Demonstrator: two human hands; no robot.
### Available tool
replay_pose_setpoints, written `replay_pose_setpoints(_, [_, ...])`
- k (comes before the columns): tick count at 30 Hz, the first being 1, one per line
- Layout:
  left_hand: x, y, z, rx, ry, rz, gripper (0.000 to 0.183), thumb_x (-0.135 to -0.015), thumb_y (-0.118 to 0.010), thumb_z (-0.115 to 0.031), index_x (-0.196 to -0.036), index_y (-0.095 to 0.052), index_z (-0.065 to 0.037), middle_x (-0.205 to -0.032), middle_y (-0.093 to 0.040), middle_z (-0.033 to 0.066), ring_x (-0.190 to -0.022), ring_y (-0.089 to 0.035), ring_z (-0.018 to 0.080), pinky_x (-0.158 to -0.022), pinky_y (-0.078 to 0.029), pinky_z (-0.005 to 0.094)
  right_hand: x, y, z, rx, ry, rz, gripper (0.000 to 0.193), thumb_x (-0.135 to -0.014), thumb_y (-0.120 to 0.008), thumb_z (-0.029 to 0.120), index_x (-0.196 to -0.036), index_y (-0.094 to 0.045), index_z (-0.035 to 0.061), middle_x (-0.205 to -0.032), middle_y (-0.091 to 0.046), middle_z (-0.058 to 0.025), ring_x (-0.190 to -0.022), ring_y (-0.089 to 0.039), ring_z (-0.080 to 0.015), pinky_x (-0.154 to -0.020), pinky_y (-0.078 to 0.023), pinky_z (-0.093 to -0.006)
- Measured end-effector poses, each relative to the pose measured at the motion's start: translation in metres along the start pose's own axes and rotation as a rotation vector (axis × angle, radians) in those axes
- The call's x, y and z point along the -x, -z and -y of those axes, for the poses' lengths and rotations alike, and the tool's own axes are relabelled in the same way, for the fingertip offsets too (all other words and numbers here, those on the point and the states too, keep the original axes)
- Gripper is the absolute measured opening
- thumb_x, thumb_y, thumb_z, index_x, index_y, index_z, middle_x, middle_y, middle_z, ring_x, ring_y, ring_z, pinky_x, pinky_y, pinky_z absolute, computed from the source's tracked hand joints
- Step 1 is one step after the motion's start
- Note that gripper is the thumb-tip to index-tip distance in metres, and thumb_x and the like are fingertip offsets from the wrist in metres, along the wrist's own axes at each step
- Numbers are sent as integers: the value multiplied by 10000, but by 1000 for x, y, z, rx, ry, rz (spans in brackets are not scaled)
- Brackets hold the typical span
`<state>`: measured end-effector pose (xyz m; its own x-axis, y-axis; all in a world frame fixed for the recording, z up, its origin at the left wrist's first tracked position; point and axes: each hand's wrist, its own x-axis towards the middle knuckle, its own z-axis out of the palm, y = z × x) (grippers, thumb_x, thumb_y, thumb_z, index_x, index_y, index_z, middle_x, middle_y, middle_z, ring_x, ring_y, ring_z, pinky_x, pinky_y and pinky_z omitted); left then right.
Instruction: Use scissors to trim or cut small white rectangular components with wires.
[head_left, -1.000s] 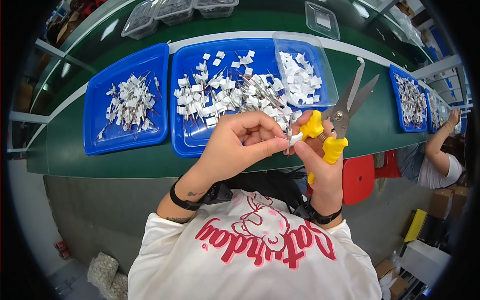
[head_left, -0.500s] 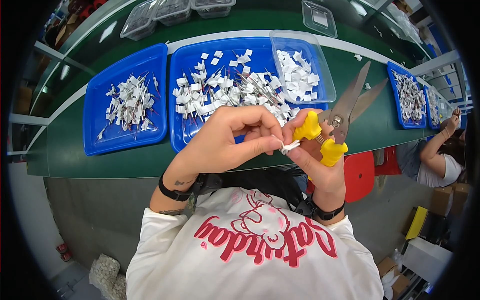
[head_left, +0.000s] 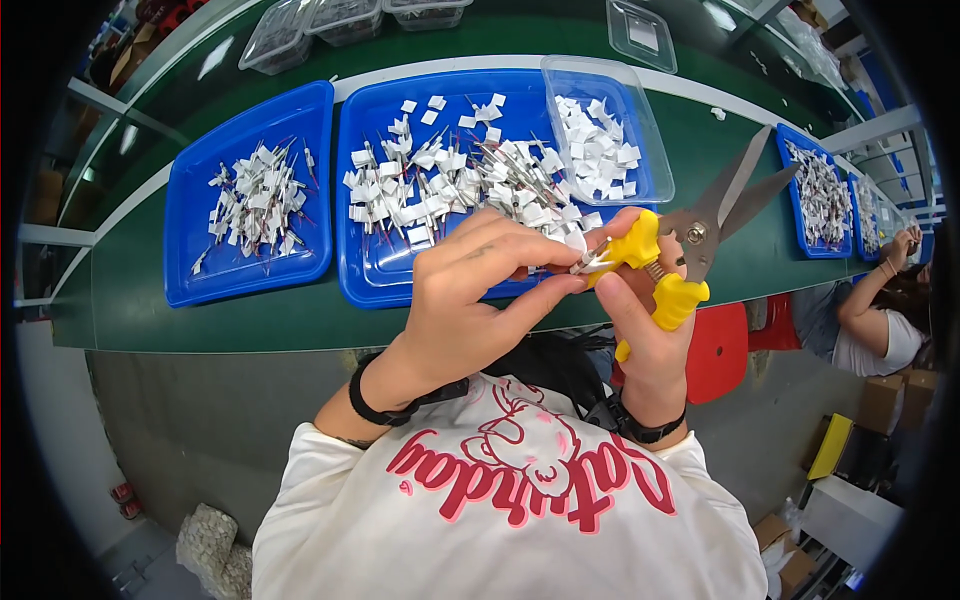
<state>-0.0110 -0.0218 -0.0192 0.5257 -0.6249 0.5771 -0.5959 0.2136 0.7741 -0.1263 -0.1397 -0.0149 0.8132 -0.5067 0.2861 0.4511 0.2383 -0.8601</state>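
My left hand (head_left: 475, 290) is closed, pinching a small wired part with a white tag (head_left: 590, 262) between thumb and fingertips. My right hand (head_left: 648, 345) is wrapped round the yellow handles of a pair of scissors (head_left: 682, 300). The blades stand apart, pointing up and to the right, away from the part. My right thumb and fingertips come close to the part; whether they touch it I cannot tell. Behind my hands is a wide blue tray (head_left: 352, 275) of similar white-tagged parts. A clear plastic box (head_left: 657, 130) with folded white pieces sits over its right end.
Another blue tray (head_left: 183, 285) of tagged parts stands at left on the green table (head_left: 120, 310). Several lidded clear boxes (head_left: 345, 22) line the back. A clear lid (head_left: 640, 38) lies at back right. A red stool (head_left: 718, 352) and another person (head_left: 870, 310) are at right.
My left hand has turned, its knuckles rising and its wrist moving right. The part now shows thin wire ends. My right hand and the scissors have shifted slightly right.
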Motion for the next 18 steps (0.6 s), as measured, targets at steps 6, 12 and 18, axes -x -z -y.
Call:
replay_pose_setpoints(6, [-7,10,1,208,119,136,236,-733,-711,69,-959,-695,3,-840,-661,108,-746,-597,165,-637,-459,243,2,7,15,39,-83,-46,348,-862,-616,-2,-1182,-478,-4,-1033,-559,-99,-914,-591,-150,-767,-509,-272])
replay_pose_setpoints(12, [-5,11,-3,146,20,175,200,-729,-711,65,-914,-710,-11,-829,-652,96,-788,-611,194,-677,-476,282,11,6,18,121,-241,-24,377,-812,-655,-55,-1152,-502,3,-1031,-563,-56,-874,-580,-92,-755,-479,-220])
replay_pose_setpoints(18, [-9,5,2,112,6,183,188,-721,-713,69,-888,-708,-17,-820,-645,87,-775,-610,195,-668,-474,283,5,9,20,130,-254,-64,368,-805,-642,-67,-1141,-507,3,-1019,-554,-35,-859,-560,-68,-734,-454,-198])
